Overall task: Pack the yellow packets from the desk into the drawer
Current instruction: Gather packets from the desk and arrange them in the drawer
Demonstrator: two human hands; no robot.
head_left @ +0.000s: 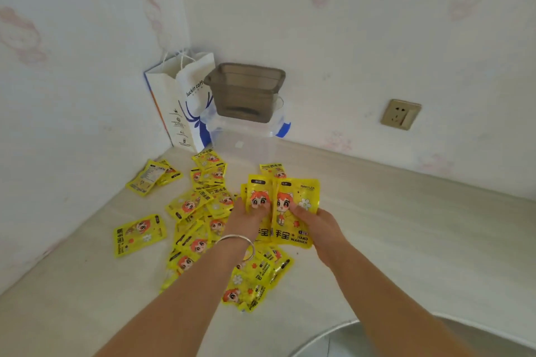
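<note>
Head view: left hand (249, 219) and right hand (320, 222) both grip a fanned bunch of glossy yellow cartoon-printed packets (282, 206) above the pale desk (406, 226). Loose yellow packets (200, 211) sprawl from nine to six o'clock. No drawer visible; packing looks barely begun.

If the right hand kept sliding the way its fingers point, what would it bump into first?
Probably the clear plastic container with the smoky grey tub on top, by the wall. The right hand, holding yellow packets, points up-left toward it across bare desk, though depth is unclear.
</note>
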